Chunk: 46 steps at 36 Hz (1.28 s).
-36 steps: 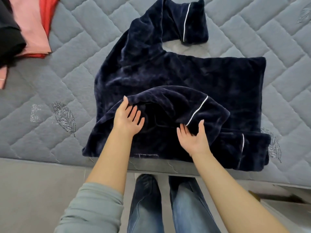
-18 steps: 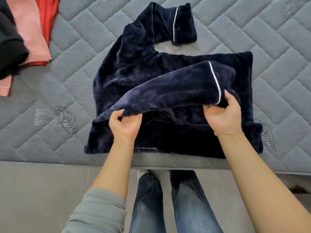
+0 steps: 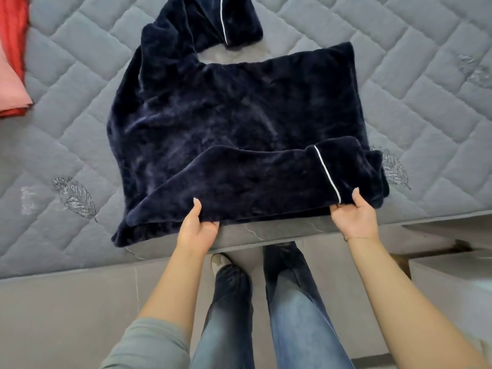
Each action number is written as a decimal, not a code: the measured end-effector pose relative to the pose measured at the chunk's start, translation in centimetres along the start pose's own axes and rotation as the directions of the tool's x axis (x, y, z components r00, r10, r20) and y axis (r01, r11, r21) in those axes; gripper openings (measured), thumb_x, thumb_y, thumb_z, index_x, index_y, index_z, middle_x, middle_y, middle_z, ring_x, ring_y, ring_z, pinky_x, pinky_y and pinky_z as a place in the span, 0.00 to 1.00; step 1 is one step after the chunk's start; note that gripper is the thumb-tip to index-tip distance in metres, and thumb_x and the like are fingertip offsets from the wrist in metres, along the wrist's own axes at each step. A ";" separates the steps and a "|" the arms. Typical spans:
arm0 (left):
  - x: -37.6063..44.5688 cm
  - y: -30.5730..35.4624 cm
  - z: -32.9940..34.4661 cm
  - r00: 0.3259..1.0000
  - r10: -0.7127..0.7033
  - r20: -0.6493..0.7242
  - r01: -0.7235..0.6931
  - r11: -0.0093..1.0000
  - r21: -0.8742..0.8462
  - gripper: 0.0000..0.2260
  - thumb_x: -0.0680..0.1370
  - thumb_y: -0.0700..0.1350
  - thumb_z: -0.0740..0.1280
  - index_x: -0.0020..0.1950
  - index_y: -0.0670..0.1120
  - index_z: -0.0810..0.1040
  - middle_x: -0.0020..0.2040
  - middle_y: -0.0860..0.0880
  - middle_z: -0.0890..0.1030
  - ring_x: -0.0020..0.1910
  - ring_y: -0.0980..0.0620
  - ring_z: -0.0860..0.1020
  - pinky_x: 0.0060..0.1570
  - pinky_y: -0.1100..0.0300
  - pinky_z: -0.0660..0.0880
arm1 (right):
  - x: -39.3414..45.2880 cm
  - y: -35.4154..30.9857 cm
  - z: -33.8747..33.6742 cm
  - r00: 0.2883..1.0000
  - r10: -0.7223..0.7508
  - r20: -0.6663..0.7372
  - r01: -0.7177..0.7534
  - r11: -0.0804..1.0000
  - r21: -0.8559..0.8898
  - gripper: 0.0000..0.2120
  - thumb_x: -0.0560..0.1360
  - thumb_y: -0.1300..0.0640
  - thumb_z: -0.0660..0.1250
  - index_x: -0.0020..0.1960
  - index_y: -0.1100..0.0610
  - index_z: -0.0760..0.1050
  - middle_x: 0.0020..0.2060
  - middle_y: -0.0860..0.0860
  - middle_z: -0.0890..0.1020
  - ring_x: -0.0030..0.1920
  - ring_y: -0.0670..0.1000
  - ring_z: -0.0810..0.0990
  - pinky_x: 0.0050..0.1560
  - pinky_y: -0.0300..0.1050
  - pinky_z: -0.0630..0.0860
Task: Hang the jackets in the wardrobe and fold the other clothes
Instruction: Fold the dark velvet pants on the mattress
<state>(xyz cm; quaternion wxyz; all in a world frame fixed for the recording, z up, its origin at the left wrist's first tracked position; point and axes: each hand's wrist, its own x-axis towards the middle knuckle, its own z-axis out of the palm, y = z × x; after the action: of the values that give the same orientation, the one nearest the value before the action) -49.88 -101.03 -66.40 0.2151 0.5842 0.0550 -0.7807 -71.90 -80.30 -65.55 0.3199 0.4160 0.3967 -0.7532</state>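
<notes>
A dark navy plush top [image 3: 234,107] with thin white piping lies spread on the grey quilted mattress [image 3: 415,83]. One sleeve is folded across its near edge, its cuff pointing right. My left hand [image 3: 198,227] pinches the near edge of that folded sleeve, thumb on top. My right hand [image 3: 355,217] grips the cuff end just below the white piping line. The other sleeve lies bent at the far end of the top.
Red and pink clothes [image 3: 12,62] lie at the far left of the mattress. The mattress front edge [image 3: 266,235] runs just under my hands. My legs in blue jeans stand against it on a grey floor. A pale box corner [image 3: 452,278] sits at the right.
The sleeve, which both hands lifted and stretched half a second ago, now lies flat along the near edge. Both hands have come down toward the mattress edge, still holding it.
</notes>
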 end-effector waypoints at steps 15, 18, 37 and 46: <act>-5.1 -2.2 -0.3 0.995 0.024 -0.099 0.052 0.717 0.696 0.10 0.80 0.42 0.67 0.60 0.43 0.75 0.59 0.48 0.79 0.57 0.50 0.78 0.58 0.56 0.74 | -2.5 2.6 -2.5 0.923 -0.278 -0.267 0.087 0.825 -0.558 0.20 0.79 0.66 0.63 0.70 0.64 0.66 0.57 0.59 0.78 0.57 0.55 0.79 0.55 0.44 0.76; -6.8 -3.6 0.5 0.983 0.153 0.098 -0.154 0.411 0.898 0.07 0.78 0.43 0.69 0.56 0.48 0.79 0.54 0.49 0.83 0.53 0.55 0.81 0.52 0.62 0.76 | -4.8 5.7 -2.3 0.905 -0.419 -0.070 0.192 0.549 -0.813 0.12 0.77 0.68 0.65 0.60 0.65 0.73 0.48 0.57 0.79 0.47 0.52 0.78 0.43 0.33 0.75; 6.9 -1.1 2.9 0.737 0.166 0.655 -0.145 -0.908 0.394 0.27 0.81 0.62 0.42 0.79 0.56 0.49 0.80 0.51 0.46 0.78 0.52 0.43 0.73 0.41 0.32 | 8.0 -0.1 3.1 0.653 0.104 0.750 0.408 -0.882 -0.234 0.29 0.80 0.43 0.49 0.79 0.53 0.55 0.78 0.54 0.55 0.78 0.54 0.51 0.76 0.55 0.43; 5.3 -1.1 13.6 0.630 0.460 0.626 -0.128 -0.734 0.667 0.20 0.81 0.48 0.63 0.73 0.47 0.68 0.77 0.46 0.64 0.74 0.44 0.65 0.72 0.35 0.51 | 9.7 -3.8 11.6 0.573 0.017 0.819 0.673 -0.579 -0.459 0.21 0.80 0.62 0.62 0.72 0.58 0.68 0.76 0.53 0.61 0.77 0.52 0.56 0.77 0.54 0.50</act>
<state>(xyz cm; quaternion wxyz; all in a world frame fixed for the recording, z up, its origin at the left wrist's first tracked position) -63.55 -106.10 -67.32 -0.0893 0.4848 -0.8530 -0.1716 -83.64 -89.93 -68.91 0.2377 -0.4108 0.8544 -0.2114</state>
